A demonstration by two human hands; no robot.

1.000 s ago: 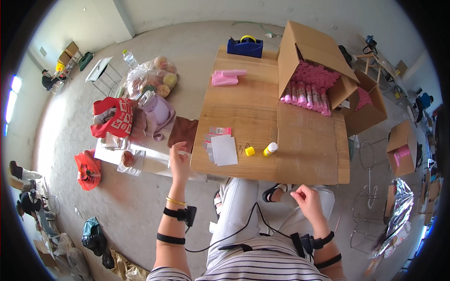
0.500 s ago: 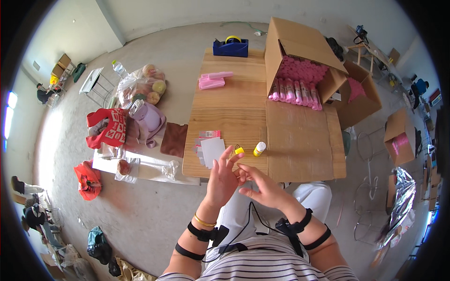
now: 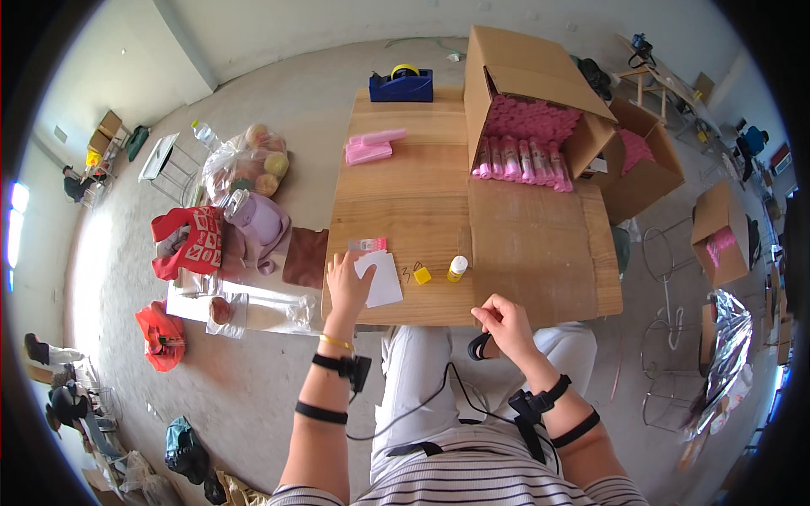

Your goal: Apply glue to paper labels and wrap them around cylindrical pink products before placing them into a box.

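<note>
The left hand (image 3: 348,282) lies spread over the white sheet (image 3: 386,285), likely light, easily creased and best lifted by an edge; the right hand (image 3: 504,324) curls, its grip unclear.

Workshop or packing room. Bare concrete floor (image 3: 228,371); pale plain walls (image 3: 295,29). Wooden worktable (image 3: 405,198), bearing blue tape dispenser (image 3: 402,88) and white paper slips (image 3: 388,285). Open cardboard carton (image 3: 540,63), packed with pink rolled packets (image 3: 533,118); further open carton (image 3: 645,192) beside it, pink contents (image 3: 634,150). Seated person (image 3: 74,186), far left, near stacked boxes (image 3: 109,124).
</note>
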